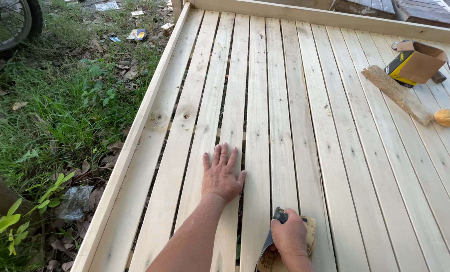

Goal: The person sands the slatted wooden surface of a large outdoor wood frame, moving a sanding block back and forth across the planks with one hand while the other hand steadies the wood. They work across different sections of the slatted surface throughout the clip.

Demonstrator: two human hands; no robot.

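Outdoors beside grass (58,111), left hand (221,174) lies spread on slatted boards (336,151); right hand (288,236) grips sandpaper (310,234).

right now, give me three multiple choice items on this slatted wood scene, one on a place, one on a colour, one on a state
1. Where does the cardboard box lie?
A. on the grass at the left
B. on the slats at the far right
C. under the left hand

2. What colour is the small round thing near the rough wooden block?
A. orange-yellow
B. blue
C. white

3. How is the left hand placed?
A. closed in a fist
B. lifted off the wood
C. flat, fingers spread, on the slats

Answers:
1 B: the box sits at the far right of the slatted panel, flaps open.
2 A: it shows orange-yellow against the pale wood.
3 C: the palm lies flat, while the right hand grips a folded sheet of sandpaper.
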